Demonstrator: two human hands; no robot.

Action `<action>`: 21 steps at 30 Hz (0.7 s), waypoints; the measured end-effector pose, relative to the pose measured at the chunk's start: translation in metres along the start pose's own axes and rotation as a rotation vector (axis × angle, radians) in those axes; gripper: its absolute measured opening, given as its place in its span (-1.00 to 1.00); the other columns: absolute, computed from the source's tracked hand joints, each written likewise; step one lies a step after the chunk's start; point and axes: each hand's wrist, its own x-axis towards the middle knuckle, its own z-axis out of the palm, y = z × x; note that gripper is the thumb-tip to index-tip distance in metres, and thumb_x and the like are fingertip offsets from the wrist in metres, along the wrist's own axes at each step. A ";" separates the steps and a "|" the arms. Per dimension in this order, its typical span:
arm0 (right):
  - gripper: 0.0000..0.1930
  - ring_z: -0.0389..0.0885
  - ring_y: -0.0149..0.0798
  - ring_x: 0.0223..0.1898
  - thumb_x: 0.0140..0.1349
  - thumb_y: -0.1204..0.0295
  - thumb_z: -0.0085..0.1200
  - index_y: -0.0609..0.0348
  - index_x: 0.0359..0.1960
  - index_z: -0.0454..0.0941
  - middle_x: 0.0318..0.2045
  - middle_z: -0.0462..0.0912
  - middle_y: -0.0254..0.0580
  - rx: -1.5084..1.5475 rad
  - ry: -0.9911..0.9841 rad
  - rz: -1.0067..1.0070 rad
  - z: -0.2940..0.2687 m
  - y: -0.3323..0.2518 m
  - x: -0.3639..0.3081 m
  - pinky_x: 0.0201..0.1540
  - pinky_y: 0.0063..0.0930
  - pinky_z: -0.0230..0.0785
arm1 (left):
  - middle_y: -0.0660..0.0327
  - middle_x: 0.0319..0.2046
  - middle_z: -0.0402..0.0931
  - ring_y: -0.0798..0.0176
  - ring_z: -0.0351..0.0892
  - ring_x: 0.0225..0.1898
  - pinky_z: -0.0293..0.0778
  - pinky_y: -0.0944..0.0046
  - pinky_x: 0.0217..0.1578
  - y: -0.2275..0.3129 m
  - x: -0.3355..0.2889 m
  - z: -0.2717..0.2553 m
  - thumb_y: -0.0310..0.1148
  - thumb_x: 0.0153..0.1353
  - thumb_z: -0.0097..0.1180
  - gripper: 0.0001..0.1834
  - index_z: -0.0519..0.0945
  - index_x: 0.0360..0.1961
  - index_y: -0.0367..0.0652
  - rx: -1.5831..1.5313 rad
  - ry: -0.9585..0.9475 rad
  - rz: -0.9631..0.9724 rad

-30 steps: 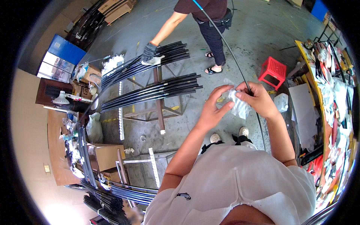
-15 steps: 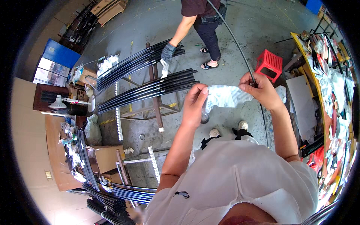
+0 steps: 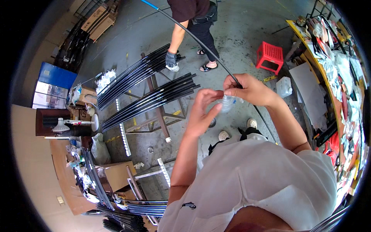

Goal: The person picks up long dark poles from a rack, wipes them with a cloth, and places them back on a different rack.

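Note:
A long black rod, blue toward its upper end, slants from the upper left through my right hand and down past my shirt. The fingers of that hand are closed around the rod, and its thumb tip pinches a crumpled, whitish translucent plastic sheet. My left hand curls against the other side of the sheet, its fingertips close to my right thumb. Part of the sheet is hidden by the fingers.
Two bundles of black rods lie on a metal stand. Behind it a person with a gloved hand holds a white wad on the rods. A red stool, a white jug and a cluttered yellow-edged table are on the right.
My hands have come together, and the stretched sheet is now bunched between them. The rod has tilted further, its upper end swinging left. The other person's gloved hand has shifted slightly.

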 end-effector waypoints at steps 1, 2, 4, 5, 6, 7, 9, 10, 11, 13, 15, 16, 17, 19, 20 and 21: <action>-0.87 0.32 -0.57 -0.42 0.21 0.46 0.08 0.25 -0.39 0.43 -0.50 0.45 -0.44 -0.005 0.016 -0.008 0.000 -0.001 0.000 -0.36 -0.61 0.22 | 0.19 -0.27 0.46 0.33 0.44 -0.16 0.34 0.33 -0.09 0.001 0.005 0.005 -0.53 0.09 0.14 -0.72 0.37 -0.17 -0.18 0.024 0.008 0.026; -0.87 0.32 -0.57 -0.43 0.21 0.45 0.08 0.25 -0.39 0.43 -0.50 0.45 -0.43 -0.008 0.031 -0.013 0.000 -0.002 -0.002 -0.36 -0.61 0.22 | 0.21 -0.31 0.45 0.36 0.43 -0.21 0.35 0.34 -0.11 -0.001 0.009 0.005 -0.53 0.09 0.16 -0.72 0.39 -0.18 -0.19 0.081 -0.005 0.021; -0.87 0.32 -0.56 -0.43 0.21 0.45 0.08 0.26 -0.39 0.43 -0.50 0.45 -0.43 -0.016 0.046 -0.025 -0.002 -0.003 -0.005 -0.36 -0.61 0.22 | 0.26 -0.38 0.42 0.41 0.41 -0.32 0.37 0.36 -0.17 -0.007 0.017 0.004 -0.53 0.07 0.19 -0.73 0.42 -0.20 -0.20 0.195 -0.032 0.010; -0.86 0.32 -0.56 -0.43 0.20 0.45 0.08 0.26 -0.39 0.43 -0.50 0.45 -0.43 -0.023 0.054 -0.031 -0.006 -0.004 -0.008 -0.36 -0.61 0.22 | 0.27 -0.40 0.41 0.42 0.39 -0.36 0.38 0.37 -0.21 -0.008 0.018 0.002 -0.53 0.06 0.20 -0.75 0.44 -0.23 -0.22 0.251 -0.063 0.018; -0.86 0.32 -0.56 -0.43 0.20 0.45 0.09 0.26 -0.40 0.43 -0.50 0.44 -0.43 -0.030 0.062 -0.036 -0.010 -0.005 -0.011 -0.36 -0.61 0.22 | 0.28 -0.42 0.40 0.44 0.37 -0.39 0.39 0.38 -0.26 -0.008 0.018 -0.001 -0.53 0.05 0.21 -0.78 0.45 -0.27 -0.23 0.307 -0.095 0.027; -0.86 0.33 -0.55 -0.43 0.20 0.45 0.08 0.27 -0.40 0.43 -0.50 0.45 -0.42 -0.039 0.070 -0.044 -0.014 -0.006 -0.014 -0.35 -0.60 0.23 | 0.29 -0.44 0.39 0.45 0.35 -0.43 0.39 0.39 -0.30 -0.010 0.019 -0.002 -0.53 0.05 0.21 -0.80 0.46 -0.30 -0.24 0.362 -0.127 0.037; -0.87 0.34 -0.54 -0.42 0.18 0.46 0.08 0.27 -0.40 0.43 -0.51 0.46 -0.40 -0.047 0.093 -0.063 -0.020 -0.005 -0.019 -0.34 -0.58 0.25 | 0.29 -0.45 0.38 0.46 0.36 -0.43 0.39 0.43 -0.34 -0.015 0.017 -0.002 -0.55 0.03 0.23 -0.83 0.47 -0.37 -0.25 0.304 -0.100 0.021; -0.86 0.33 -0.53 -0.43 0.19 0.45 0.08 0.27 -0.40 0.43 -0.51 0.45 -0.41 -0.057 0.113 -0.054 -0.022 -0.006 -0.020 -0.34 -0.58 0.24 | 0.30 -0.46 0.37 0.46 0.36 -0.43 0.39 0.44 -0.36 -0.018 0.016 -0.002 -0.56 0.02 0.24 -0.84 0.48 -0.40 -0.26 0.274 -0.085 0.013; -0.86 0.33 -0.53 -0.43 0.19 0.45 0.08 0.28 -0.39 0.43 -0.51 0.45 -0.41 -0.067 0.130 -0.047 -0.025 -0.007 -0.021 -0.33 -0.58 0.24 | 0.29 -0.46 0.37 0.46 0.37 -0.43 0.39 0.45 -0.38 -0.020 0.014 -0.002 -0.57 0.01 0.24 -0.83 0.47 -0.40 -0.25 0.271 -0.068 0.028; -0.85 0.32 -0.53 -0.42 0.19 0.44 0.08 0.28 -0.38 0.43 -0.51 0.44 -0.42 -0.076 0.166 -0.042 -0.028 -0.008 -0.024 -0.33 -0.58 0.24 | 0.28 -0.46 0.37 0.46 0.37 -0.44 0.39 0.47 -0.41 -0.023 0.011 -0.003 -0.58 -0.01 0.25 -0.81 0.47 -0.40 -0.24 0.266 -0.029 0.060; -0.85 0.31 -0.53 -0.42 0.19 0.44 0.09 0.28 -0.37 0.44 -0.50 0.43 -0.43 -0.084 0.201 -0.043 -0.030 -0.010 -0.027 -0.33 -0.58 0.24 | 0.26 -0.43 0.39 0.42 0.40 -0.42 0.40 0.42 -0.36 -0.021 0.009 -0.004 -0.58 -0.03 0.27 -0.81 0.47 -0.42 -0.23 0.291 -0.010 0.108; -0.85 0.31 -0.55 -0.42 0.20 0.42 0.09 0.26 -0.37 0.44 -0.50 0.42 -0.44 -0.088 0.230 -0.046 -0.031 -0.011 -0.028 -0.35 -0.59 0.22 | 0.25 -0.41 0.40 0.40 0.41 -0.40 0.41 0.39 -0.33 -0.020 0.008 -0.006 -0.58 -0.03 0.27 -0.80 0.47 -0.43 -0.23 0.304 0.002 0.132; -0.85 0.30 -0.56 -0.42 0.20 0.41 0.09 0.24 -0.37 0.43 -0.50 0.41 -0.46 -0.092 0.255 -0.047 -0.033 -0.011 -0.029 -0.36 -0.61 0.20 | 0.23 -0.39 0.42 0.37 0.42 -0.38 0.41 0.35 -0.29 -0.020 0.006 -0.010 -0.58 -0.02 0.26 -0.81 0.46 -0.42 -0.22 0.390 0.010 0.192; -0.85 0.30 -0.56 -0.41 0.20 0.41 0.08 0.24 -0.35 0.44 -0.49 0.41 -0.45 -0.095 0.295 -0.030 -0.038 -0.011 -0.031 -0.35 -0.62 0.20 | 0.20 -0.35 0.44 0.31 0.45 -0.33 0.42 0.26 -0.20 -0.020 0.003 -0.021 -0.59 0.01 0.23 -0.81 0.43 -0.42 -0.21 0.562 0.028 0.311; -0.85 0.29 -0.55 -0.39 0.20 0.43 0.08 0.26 -0.34 0.44 -0.49 0.42 -0.43 -0.097 0.310 -0.013 -0.041 -0.011 -0.031 -0.33 -0.60 0.21 | 0.18 -0.33 0.45 0.28 0.46 -0.31 0.41 0.24 -0.16 -0.019 0.002 -0.023 -0.58 0.04 0.20 -0.81 0.41 -0.40 -0.21 0.511 0.058 0.347; -0.85 0.29 -0.54 -0.38 0.20 0.44 0.08 0.29 -0.33 0.45 -0.48 0.42 -0.41 -0.098 0.323 0.004 -0.044 -0.012 -0.032 -0.30 -0.59 0.23 | 0.17 -0.32 0.46 0.26 0.46 -0.29 0.39 0.22 -0.13 -0.018 0.000 -0.026 -0.58 0.08 0.16 -0.82 0.38 -0.37 -0.20 0.461 0.088 0.383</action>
